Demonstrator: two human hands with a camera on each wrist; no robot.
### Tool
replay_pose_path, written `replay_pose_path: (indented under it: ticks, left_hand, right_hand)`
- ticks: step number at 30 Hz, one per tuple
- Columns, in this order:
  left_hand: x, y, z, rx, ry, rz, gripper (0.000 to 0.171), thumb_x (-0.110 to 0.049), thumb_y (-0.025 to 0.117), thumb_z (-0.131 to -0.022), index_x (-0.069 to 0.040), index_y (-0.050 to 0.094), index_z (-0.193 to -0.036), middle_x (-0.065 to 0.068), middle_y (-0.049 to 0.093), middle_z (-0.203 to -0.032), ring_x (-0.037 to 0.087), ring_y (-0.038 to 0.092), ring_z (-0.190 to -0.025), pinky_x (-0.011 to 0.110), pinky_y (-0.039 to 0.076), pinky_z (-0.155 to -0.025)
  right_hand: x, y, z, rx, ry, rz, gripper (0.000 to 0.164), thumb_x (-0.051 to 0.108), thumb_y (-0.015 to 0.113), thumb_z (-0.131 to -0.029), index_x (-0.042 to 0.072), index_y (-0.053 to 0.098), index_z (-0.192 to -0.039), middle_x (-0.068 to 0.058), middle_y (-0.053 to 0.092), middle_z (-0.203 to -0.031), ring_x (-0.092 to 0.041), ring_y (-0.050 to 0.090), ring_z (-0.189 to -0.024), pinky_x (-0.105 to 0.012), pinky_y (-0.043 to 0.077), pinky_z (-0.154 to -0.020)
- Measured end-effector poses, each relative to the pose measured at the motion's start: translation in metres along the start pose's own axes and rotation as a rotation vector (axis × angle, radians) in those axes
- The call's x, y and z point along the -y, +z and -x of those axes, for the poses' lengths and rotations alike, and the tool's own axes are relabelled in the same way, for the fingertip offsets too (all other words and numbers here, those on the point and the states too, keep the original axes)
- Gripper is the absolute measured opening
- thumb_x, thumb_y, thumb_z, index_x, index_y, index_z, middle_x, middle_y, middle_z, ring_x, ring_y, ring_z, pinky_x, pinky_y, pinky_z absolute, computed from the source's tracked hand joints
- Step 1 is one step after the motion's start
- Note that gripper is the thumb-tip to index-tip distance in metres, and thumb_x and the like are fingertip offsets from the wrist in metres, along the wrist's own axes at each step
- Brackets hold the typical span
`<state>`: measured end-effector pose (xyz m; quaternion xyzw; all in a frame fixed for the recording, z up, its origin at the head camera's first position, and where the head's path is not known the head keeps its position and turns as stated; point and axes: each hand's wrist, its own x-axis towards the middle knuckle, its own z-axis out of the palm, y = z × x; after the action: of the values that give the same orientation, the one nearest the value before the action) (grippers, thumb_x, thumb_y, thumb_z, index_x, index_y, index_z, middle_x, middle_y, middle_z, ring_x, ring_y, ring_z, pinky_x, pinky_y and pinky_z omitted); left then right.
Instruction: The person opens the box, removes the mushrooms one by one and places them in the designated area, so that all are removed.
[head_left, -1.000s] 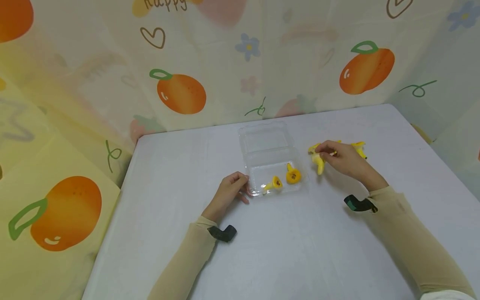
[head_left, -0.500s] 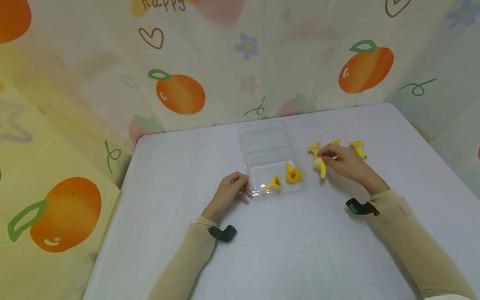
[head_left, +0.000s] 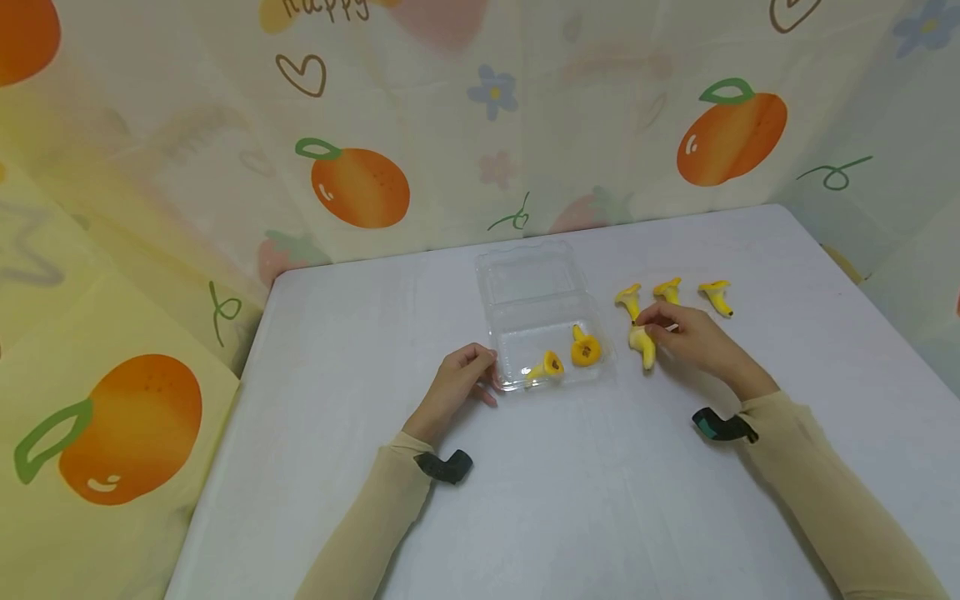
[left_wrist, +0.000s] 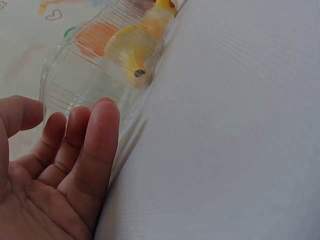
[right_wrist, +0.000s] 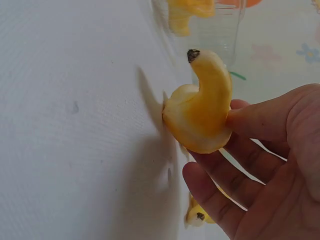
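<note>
In the head view a clear plastic clamshell box [head_left: 525, 315] lies with its lid folded back. Two yellow trumpet-shaped mushrooms, one tipped sideways [head_left: 552, 364] and one showing its round cap [head_left: 586, 350], are in its near half. My left hand [head_left: 461, 373] pinches the box's left edge at the near corner; in the left wrist view the thumb meets the rim and several fingers [left_wrist: 102, 145] lie against the wall. My right hand [head_left: 686, 337] pinches another yellow mushroom [right_wrist: 207, 107] between thumb and fingers, close over the table, its dark stem tip pointing away from the palm.
Behind the right hand, three more yellow mushrooms lie in a row: left [head_left: 628, 298], middle [head_left: 667, 290] and right [head_left: 717, 297]. White cloth covers the table [head_left: 585, 500]. A fruit-printed curtain [head_left: 450, 125] hangs along the back and left.
My right hand has drawn the held mushroom slightly nearer and away from the row, uncovering the mushrooms behind. The left hand and the box stay put.
</note>
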<state>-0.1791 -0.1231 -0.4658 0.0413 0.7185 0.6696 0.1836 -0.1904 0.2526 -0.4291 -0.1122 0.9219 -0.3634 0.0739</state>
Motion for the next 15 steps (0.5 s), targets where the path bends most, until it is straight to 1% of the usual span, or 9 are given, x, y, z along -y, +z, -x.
replay_pose_path:
  ticks: [5, 15]
  left_hand:
    - [0.0007, -0.0002, 0.0002, 0.001, 0.004, -0.001, 0.028, -0.022, 0.054, -0.104, 0.006, 0.057, -0.104, 0.001, 0.061, -0.079, 0.014, 0.064, -0.072, 0.026, 0.059, -0.055]
    - [0.0017, -0.0007, -0.0008, 0.011, -0.001, 0.007, 0.03, -0.025, 0.054, -0.105, 0.005, 0.057, -0.104, 0.002, 0.061, -0.08, 0.015, 0.065, -0.073, 0.027, 0.059, -0.057]
  right_hand:
    - [-0.0004, 0.0008, 0.0004, -0.001, -0.003, -0.006, 0.021, 0.009, 0.049, -0.105, 0.003, 0.062, -0.121, -0.019, 0.066, -0.121, -0.037, 0.061, -0.112, -0.045, 0.052, -0.091]
    - [-0.0026, -0.0007, 0.0008, 0.005, 0.0, 0.005, 0.024, 0.009, 0.047, -0.105, 0.002, 0.061, -0.123, -0.02, 0.066, -0.123, -0.037, 0.061, -0.113, -0.045, 0.052, -0.091]
